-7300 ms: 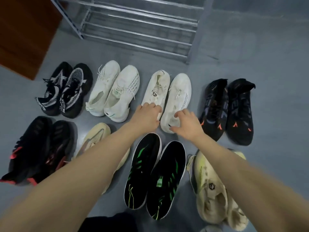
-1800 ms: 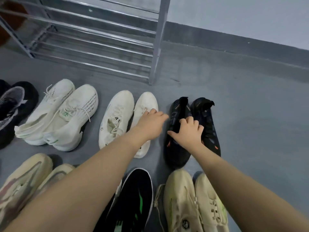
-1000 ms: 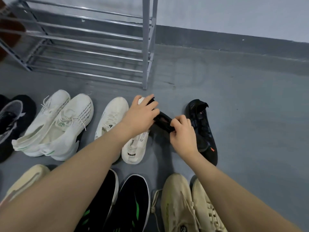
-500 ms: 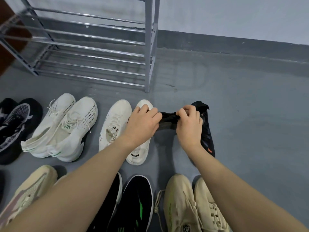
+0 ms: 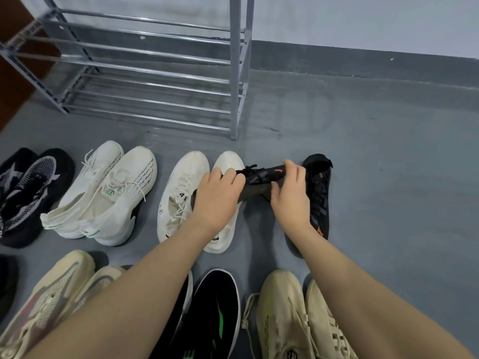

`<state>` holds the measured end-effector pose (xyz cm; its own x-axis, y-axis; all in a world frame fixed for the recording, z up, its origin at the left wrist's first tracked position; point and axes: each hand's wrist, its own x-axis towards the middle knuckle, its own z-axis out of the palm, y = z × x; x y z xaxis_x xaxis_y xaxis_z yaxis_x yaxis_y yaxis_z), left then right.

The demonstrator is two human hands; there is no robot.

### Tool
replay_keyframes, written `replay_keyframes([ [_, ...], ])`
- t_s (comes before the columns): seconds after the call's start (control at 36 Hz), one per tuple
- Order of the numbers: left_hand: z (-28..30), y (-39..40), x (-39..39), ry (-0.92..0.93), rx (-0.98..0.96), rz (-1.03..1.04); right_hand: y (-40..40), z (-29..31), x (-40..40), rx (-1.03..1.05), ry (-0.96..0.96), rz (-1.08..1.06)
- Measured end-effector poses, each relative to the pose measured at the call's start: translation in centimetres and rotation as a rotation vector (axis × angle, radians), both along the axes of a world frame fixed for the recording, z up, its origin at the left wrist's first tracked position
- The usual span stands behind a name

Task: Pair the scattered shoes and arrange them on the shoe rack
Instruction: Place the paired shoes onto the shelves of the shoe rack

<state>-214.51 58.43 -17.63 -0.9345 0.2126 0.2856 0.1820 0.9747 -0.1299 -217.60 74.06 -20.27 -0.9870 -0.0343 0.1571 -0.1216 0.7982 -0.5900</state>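
Black knit shoe (image 5: 261, 178), with orange marks, held crosswise above the floor (image 5: 388, 177) between both hands. The left hand (image 5: 217, 195) has its grip closed on the shoe's left end, where loose laces show; the right hand (image 5: 290, 195) has its grip closed on the other end, fingers curled over the top. The shoe looks bent or folded between the two grips. Its mate, a second black shoe (image 5: 320, 198), lies flat on the floor just right of the held shoe, toe pointing away from the person. A white pair (image 5: 186, 195) lies just left of the held shoe, partly under the left hand, and a cream laced pair (image 5: 108, 193) lies further left. The metal shoe rack (image 5: 155, 73) stands beyond the held shoe, its rails bare.

Judged risks: the soft upper may slump or slip out of one grip if either hand lets go, since each hand pinches only an end. The dangling lace could snag on the white pair below. Set down crooked, the held shoe would leave the pair misaligned before lifting to the rack.
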Motion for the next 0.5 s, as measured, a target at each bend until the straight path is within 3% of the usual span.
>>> replay_keyframes([
  [0.08,0.3,1.8,-0.3,-0.042,-0.013,0.021,1.4,-1.4,-0.1,0.191,-0.101,-0.208],
  [0.19,0.1,3.1,-0.9,-0.071,-0.033,0.042,3.6,-2.5,0.0,0.287,-0.276,-0.339],
  [0.31,-1.1,2.8,-1.0,-0.119,-0.029,0.05,4.5,-2.5,-0.4,0.293,-0.408,-0.251],
  [0.39,-1.2,2.9,-0.3,-0.388,-0.023,0.07,4.2,-2.1,-0.6,0.266,-0.457,-0.204],
  [0.44,-1.1,3.3,0.1,-0.48,-0.038,0.074,4.1,-1.8,-0.5,0.276,-0.439,-0.189],
  [0.5,-0.9,3.5,0.1,-0.443,-0.022,0.081,3.9,-1.5,-0.4,0.283,-0.375,-0.195],
])
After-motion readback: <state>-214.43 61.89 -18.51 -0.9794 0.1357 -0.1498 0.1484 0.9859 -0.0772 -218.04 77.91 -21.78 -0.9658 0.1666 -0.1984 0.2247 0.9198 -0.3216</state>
